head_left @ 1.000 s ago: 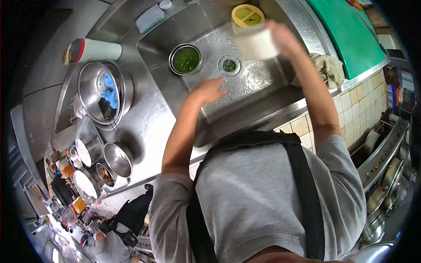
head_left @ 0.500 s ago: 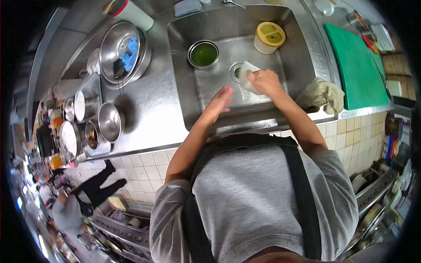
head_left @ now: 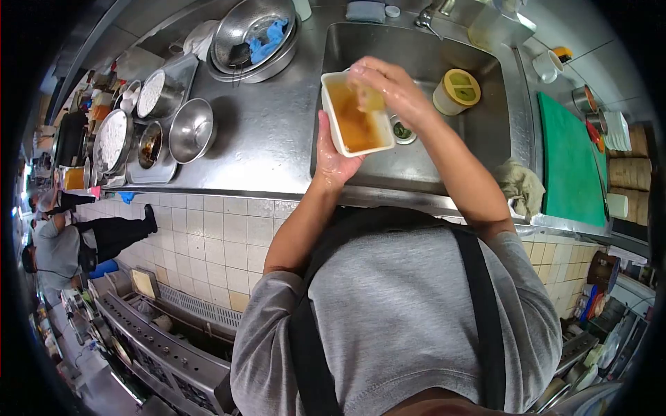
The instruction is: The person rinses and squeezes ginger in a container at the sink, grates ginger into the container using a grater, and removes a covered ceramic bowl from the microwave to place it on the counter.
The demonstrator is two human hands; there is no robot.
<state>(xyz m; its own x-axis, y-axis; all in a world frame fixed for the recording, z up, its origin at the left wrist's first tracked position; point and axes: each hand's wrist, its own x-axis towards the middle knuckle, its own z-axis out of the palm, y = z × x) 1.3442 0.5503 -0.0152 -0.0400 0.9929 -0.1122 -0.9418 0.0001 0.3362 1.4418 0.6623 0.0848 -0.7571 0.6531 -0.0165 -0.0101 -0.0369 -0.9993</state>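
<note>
A rectangular white container (head_left: 334, 114) was supported by the left hand (head_left: 336, 161) above the left half of the sink (head_left: 458, 156), clear of the sink floor. The thumb was set against the container's left wall, and the palm was placed under its near end; the grip was opened to the container's width. Orange-brown liquid (head_left: 356, 128) was contained inside.

The right hand (head_left: 381, 82) was positioned over the container's far right corner, with the fingers bent downward around a yellowish item (head_left: 370, 98). The item was blurred, and the firmness of the right grip could not be determined.

A yellow-lidded tub (head_left: 456, 91) was seated in the sink near its right edge. A crumpled cloth (head_left: 522, 187) was laid at the sink's near right corner, just beside the green board (head_left: 570, 163). The faucet (head_left: 429, 19) was mounted at the sink's far edge. To the left, an empty metal bowl (head_left: 192, 130) was placed near the front edge of the worktop (head_left: 257, 135).
</note>
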